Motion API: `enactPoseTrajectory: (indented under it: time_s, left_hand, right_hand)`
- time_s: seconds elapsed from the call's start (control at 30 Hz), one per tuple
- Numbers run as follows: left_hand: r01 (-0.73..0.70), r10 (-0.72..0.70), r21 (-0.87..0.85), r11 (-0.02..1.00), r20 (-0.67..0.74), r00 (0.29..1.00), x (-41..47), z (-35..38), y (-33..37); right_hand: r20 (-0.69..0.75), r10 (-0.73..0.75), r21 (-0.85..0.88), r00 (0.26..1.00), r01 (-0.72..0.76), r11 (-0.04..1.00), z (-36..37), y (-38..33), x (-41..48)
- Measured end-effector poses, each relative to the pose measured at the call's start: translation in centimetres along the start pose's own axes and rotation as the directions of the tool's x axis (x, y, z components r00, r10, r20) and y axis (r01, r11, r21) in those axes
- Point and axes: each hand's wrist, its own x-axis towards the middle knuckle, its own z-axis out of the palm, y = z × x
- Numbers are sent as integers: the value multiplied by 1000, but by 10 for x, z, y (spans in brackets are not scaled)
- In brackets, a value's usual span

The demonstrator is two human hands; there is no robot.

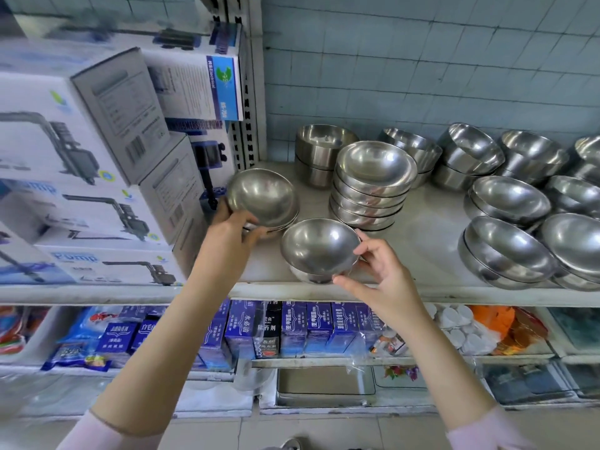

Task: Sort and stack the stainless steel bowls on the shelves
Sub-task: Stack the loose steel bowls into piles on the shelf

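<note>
Shiny round stainless steel bowl (319, 246) sits near the front edge of the white shelf (422, 235), right hand (384, 271) pinching its rim. Left hand (232, 230), arm stretched up, grips a tilted steel bowl (263, 196) just beside it.

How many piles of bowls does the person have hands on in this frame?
2. The left hand grips the left pile beside the pump boxes; the right hand pinches the front pile at the shelf edge. Bowls nested under each may be hidden.
</note>
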Motion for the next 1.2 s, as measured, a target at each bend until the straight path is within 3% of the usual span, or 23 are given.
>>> enactPoseTrajectory:
  time_s: [0.13,0.27,0.33,0.4,0.53,0.73,1.2]
  left_hand:
    - [28,-31,-27,999,-92,995,-2,-9,5]
    - [-42,23,-91,995,-197,980,-10,-21,23]
    - [-35,14,-163,986,-127,992,-14,-28,30]
    - [-94,98,-178,980,15,995,-19,-31,34]
    - [-226,234,-61,972,198,952,-32,-15,31]
    - [-229,222,25,973,163,961,-44,5,26]
    - [-169,173,-42,985,118,978,-50,24,16]
  right_hand:
    - [30,5,-3,1000,-5,1000,3,4,4]
    - [-5,5,23,1000,-4,1000,4,5,3]
    - [-20,23,11,1000,-23,1000,5,3,3]
    - [-23,30,-8,999,-30,1000,5,1,4]
    - [0,76,-89,997,-75,993,1,-1,7]
    - [40,137,-73,990,-133,988,-2,-1,8]
    - [52,145,-129,988,-138,982,-4,-1,9]
